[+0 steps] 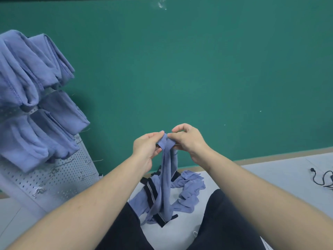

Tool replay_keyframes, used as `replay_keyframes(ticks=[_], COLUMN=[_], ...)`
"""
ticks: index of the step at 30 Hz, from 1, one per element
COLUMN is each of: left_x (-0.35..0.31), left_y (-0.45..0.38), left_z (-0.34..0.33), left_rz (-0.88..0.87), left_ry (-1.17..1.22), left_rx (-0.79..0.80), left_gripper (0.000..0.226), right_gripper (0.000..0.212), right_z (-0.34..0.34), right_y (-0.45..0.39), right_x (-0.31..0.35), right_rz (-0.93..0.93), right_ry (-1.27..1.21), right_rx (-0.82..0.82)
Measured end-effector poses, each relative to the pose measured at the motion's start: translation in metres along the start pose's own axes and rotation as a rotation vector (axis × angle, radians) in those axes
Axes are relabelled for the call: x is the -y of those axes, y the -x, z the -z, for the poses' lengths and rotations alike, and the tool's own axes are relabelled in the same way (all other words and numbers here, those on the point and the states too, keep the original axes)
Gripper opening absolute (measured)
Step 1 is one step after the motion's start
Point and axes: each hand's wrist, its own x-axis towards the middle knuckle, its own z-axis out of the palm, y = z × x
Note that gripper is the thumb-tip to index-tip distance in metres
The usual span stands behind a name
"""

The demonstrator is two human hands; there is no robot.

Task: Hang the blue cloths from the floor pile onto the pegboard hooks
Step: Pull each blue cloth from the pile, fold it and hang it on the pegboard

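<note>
A blue cloth [166, 170] with a black band hangs from both my hands in front of the green wall. My left hand [146, 147] pinches its top edge from the left, and my right hand [188, 139] pinches the same edge from the right, fingers close together. Its lower end trails down into the floor pile [189, 188] of blue cloths between my legs. At the left stands the grey pegboard [59, 177], with several blue cloths [32, 69] draped on its upper hooks. Bare metal hooks [86, 175] stick out lower on the board.
A green wall [198, 69] fills the background, meeting the pale floor [270, 177] at a tan skirting strip. A black cable with a plug [322, 177] lies on the floor at the far right. My dark trouser legs [225, 222] frame the pile.
</note>
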Motion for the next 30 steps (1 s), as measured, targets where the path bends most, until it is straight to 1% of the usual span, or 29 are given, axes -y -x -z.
replay_keyframes(ticks=[4,8,11,13,16,19,22,27,30], left_x=[0.01,0.018,0.022,0.023,0.024,0.025,0.03,0.03,0.029], left_y=[0.005,0.006,0.01,0.012,0.016,0.023,0.025,0.021,0.022], left_z=[0.002,0.01,0.012,0.013,0.014,0.013,0.013,0.016,0.018], left_rz=[-0.027,-0.087,-0.159,-0.178,-0.182,-0.203,-0.218,-0.281,-0.313], left_ry=[-0.023,-0.121,-0.236,-0.279,-0.259,-0.27,-0.335,-0.464,-0.503], left_rx=[0.015,0.031,0.057,0.08,0.133,0.227,0.28,0.277,0.341], left_gripper=[0.005,0.007,0.019,0.024,0.027,0.037,0.047,0.034,0.041], right_gripper=[0.02,0.017,0.014,0.016,0.019,0.021,0.023,0.025,0.024], right_z=[-0.005,-0.002,0.002,0.004,0.005,0.006,0.008,0.014,0.017], right_y=[0.007,0.012,0.016,0.018,0.022,0.023,0.022,0.021,0.018], right_x=[-0.003,-0.01,-0.016,-0.019,-0.024,-0.029,-0.034,-0.041,-0.042], right_rz=[0.003,-0.044,-0.089,-0.111,-0.121,-0.077,-0.017,0.12,0.228], right_ry=[0.032,-0.031,-0.12,-0.176,-0.223,-0.205,-0.105,0.185,0.403], right_rx=[-0.006,0.0,0.007,0.028,0.068,0.062,0.044,0.033,0.011])
